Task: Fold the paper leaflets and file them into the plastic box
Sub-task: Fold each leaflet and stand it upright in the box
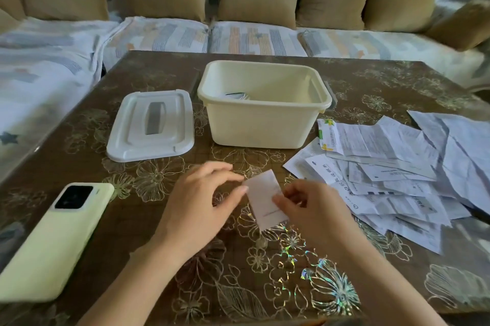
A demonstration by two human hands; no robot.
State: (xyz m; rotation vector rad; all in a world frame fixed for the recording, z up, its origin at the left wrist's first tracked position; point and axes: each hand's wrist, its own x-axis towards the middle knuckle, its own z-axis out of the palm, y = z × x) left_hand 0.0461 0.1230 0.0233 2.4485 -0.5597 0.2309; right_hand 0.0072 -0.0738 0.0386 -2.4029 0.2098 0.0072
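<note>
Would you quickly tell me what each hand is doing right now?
Left hand: pinching the folded leaflet at its left edge.
Right hand: gripping the same leaflet.

Soft daylight, perhaps motion-blurred, warped edges

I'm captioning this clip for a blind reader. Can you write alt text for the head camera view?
Two bare hands, left hand and right hand, hold a small folded leaflet over a floral table. Beyond sit an open cream plastic box, its lid, a phone and loose leaflets.
</note>
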